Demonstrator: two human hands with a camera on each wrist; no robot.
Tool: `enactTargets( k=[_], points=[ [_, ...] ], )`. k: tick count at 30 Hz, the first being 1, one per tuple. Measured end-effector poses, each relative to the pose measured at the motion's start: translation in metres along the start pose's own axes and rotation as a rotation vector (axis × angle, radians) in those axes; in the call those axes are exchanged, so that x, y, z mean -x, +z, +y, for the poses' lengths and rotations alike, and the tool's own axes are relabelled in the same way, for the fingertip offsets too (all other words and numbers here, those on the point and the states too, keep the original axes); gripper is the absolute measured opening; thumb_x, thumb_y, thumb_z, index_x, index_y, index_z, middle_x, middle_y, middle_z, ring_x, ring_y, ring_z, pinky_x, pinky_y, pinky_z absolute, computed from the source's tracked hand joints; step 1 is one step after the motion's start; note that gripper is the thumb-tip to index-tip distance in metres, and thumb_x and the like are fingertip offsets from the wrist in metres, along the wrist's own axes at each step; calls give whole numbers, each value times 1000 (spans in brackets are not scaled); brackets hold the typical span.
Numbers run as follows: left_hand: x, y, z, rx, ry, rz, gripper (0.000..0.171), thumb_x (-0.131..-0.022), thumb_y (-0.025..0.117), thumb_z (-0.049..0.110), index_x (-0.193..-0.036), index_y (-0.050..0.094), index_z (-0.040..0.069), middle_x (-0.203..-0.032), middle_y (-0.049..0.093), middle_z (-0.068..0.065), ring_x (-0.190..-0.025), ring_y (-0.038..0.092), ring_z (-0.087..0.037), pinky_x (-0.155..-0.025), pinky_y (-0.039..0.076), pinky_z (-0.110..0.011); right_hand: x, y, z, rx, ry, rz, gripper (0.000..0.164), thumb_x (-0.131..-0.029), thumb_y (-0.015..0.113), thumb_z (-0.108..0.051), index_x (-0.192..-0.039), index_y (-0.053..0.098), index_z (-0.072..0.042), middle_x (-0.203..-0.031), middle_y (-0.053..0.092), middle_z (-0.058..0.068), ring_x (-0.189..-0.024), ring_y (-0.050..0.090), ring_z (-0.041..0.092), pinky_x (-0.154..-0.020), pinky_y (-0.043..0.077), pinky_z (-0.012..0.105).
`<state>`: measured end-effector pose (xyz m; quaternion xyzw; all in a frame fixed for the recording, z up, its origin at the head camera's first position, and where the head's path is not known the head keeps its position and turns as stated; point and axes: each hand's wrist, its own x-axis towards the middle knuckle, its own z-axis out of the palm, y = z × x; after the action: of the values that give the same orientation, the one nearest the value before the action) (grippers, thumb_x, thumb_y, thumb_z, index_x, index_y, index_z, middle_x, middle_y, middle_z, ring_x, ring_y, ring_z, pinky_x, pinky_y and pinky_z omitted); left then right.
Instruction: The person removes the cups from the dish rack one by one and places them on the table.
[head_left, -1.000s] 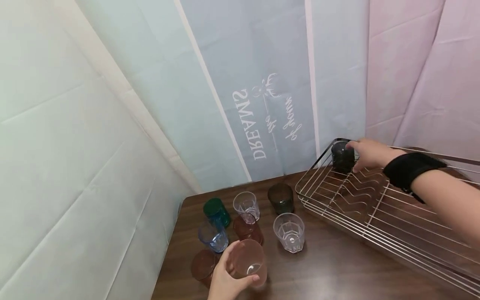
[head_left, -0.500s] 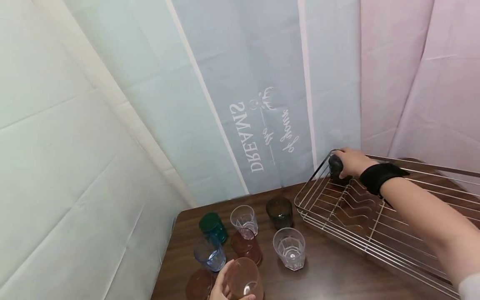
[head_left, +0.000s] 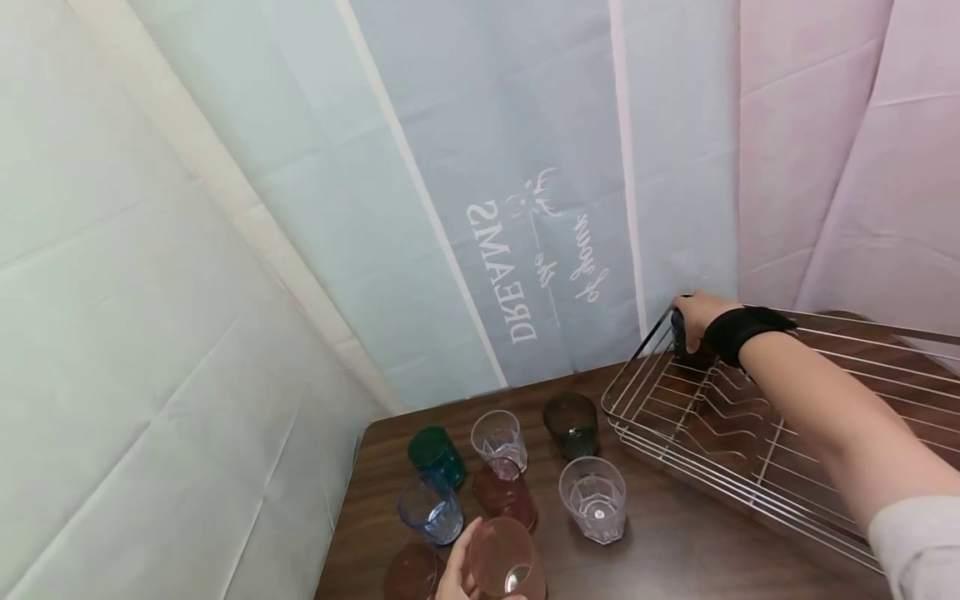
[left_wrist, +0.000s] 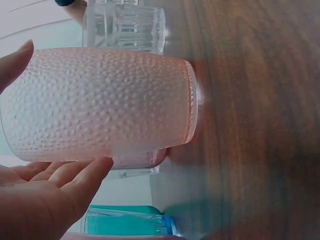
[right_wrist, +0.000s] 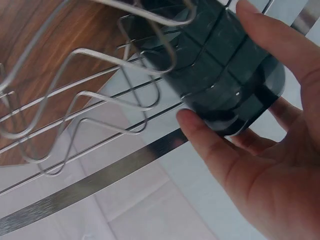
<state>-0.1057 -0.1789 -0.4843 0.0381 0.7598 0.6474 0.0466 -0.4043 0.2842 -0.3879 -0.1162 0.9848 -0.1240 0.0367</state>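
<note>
My left hand (head_left: 453, 578) holds a pink tumbler (head_left: 501, 560) at the table's near side. The left wrist view shows that tumbler's bumpy wall (left_wrist: 100, 100), with the thumb on one side and fingers on the other. Its base is at or very near the wood; contact is hard to tell. In the far left corner of the wire dish rack (head_left: 697, 458), my right hand (head_left: 703, 318) grips a dark grey glass (right_wrist: 220, 75). From the head view the hand hides most of that glass. Thumb and fingers lie around its end in the right wrist view.
Left of the rack stand several glasses: dark olive (head_left: 572, 427), clear ones (head_left: 594, 500) (head_left: 499, 442), reddish ones (head_left: 504, 493) (head_left: 411, 573), green (head_left: 437, 457) and blue (head_left: 432, 508). The rack has wavy wire dividers (right_wrist: 85, 95). Fabric (head_left: 420, 250) hangs behind the table.
My right hand has shifted around the dark glass in the rack corner and now covers more of it. The left hand with the pink tumbler sits lower in the head view, which has tilted slightly.
</note>
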Motion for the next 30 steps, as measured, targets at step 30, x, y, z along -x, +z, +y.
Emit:
enactTargets(
  k=[30],
  points=[
    [-54,37,70,-500,228,-19,109,-75,93,41,-160,35,7,-158,40,-22,-142,38,-49,-103,42,-68,71,-45,50,-77,-57,99,74,-70,85,6,-132,47,19,-118,43,49,-97,54,54,-64,49,46]
  ],
)
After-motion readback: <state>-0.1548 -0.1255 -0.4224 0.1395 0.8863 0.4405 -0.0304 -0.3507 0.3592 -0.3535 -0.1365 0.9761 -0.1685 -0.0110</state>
